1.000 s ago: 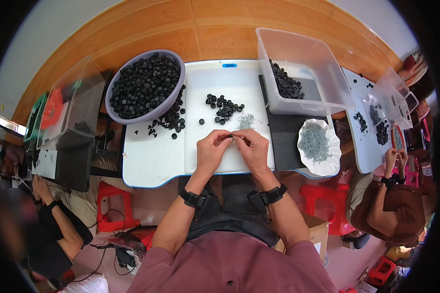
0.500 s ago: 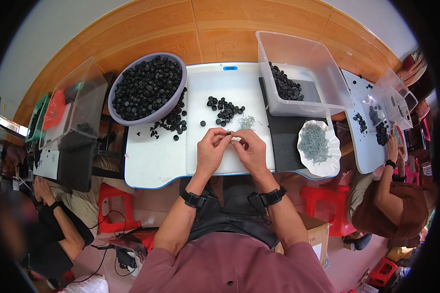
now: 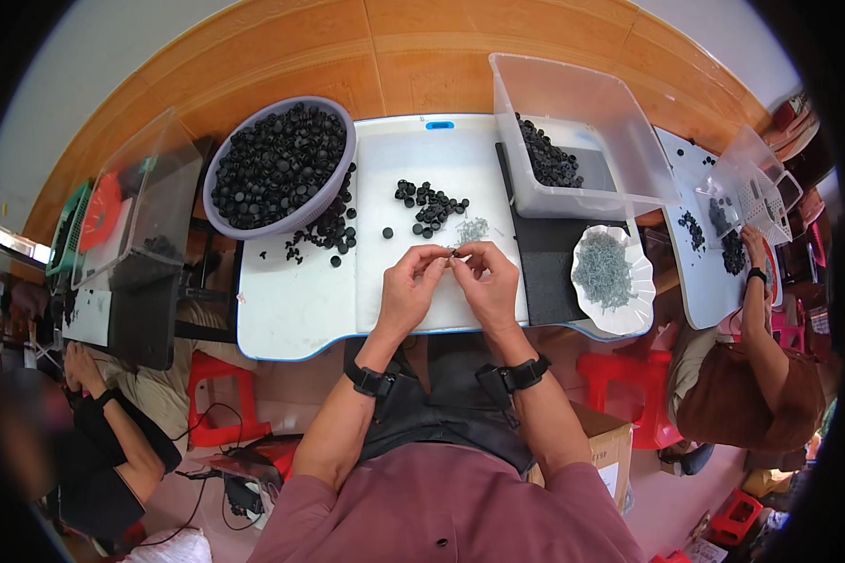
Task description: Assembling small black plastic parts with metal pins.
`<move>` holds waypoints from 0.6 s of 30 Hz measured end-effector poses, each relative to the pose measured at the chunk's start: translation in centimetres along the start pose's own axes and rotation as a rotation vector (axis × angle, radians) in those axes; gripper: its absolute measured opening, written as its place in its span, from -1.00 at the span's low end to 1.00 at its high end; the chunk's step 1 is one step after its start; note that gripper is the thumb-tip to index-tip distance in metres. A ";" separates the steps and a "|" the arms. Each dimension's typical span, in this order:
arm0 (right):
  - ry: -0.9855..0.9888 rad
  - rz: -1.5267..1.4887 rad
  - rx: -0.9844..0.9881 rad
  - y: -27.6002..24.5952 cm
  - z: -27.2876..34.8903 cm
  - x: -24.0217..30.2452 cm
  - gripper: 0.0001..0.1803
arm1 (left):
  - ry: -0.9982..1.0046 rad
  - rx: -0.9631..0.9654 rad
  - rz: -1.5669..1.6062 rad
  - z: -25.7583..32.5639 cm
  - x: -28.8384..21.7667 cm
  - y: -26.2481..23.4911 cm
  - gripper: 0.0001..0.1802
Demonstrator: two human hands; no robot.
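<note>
My left hand (image 3: 410,289) and my right hand (image 3: 486,285) meet over the white work table (image 3: 291,324). Their fingertips pinch a small black round part (image 3: 453,253) between them; fingers cover most of it. Just beyond my fingers lies a small heap of thin grey screws (image 3: 472,230). Farther off sits a loose cluster of black knob-like parts (image 3: 434,208), with a single one (image 3: 388,233) to its left.
A lavender basin (image 3: 349,159) heaped with black parts stands at the back left, with spilled parts beside it. At right are a clear plastic bin (image 3: 582,204), a black mat (image 3: 545,272) and a white fluted dish (image 3: 640,314) of screws. Co-workers sit at both sides.
My hands have shifted slightly to the right, still together at the fingertips, and the black part shows more between them. The co-worker at right has moved a hand on their table.
</note>
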State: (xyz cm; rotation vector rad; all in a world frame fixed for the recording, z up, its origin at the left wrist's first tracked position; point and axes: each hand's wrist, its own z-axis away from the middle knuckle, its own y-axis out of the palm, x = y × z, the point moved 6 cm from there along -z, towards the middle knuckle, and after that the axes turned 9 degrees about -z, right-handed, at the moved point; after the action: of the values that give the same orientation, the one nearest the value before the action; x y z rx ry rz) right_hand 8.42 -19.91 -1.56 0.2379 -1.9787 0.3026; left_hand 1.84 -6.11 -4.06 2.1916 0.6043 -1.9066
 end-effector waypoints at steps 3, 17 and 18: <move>0.185 -0.253 -0.017 -0.2 0.0 -1.6 -0.83 | -0.033 -0.074 0.069 0.0 -0.4 -0.2 -0.73; 0.247 -0.353 -0.094 -0.1 -0.1 -1.9 -0.80 | 0.074 -0.391 -0.137 0.4 -0.6 -2.8 -0.74; 0.248 -0.354 -0.097 -0.2 -0.1 -2.0 -0.80 | 0.074 -0.389 -0.139 0.5 -0.9 -3.3 -0.74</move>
State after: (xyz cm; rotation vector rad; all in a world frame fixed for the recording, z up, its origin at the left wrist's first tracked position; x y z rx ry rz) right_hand 9.43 -20.00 -3.34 0.4591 -1.6653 0.0053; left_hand -0.11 -3.46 -2.85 2.0183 1.0651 -1.6028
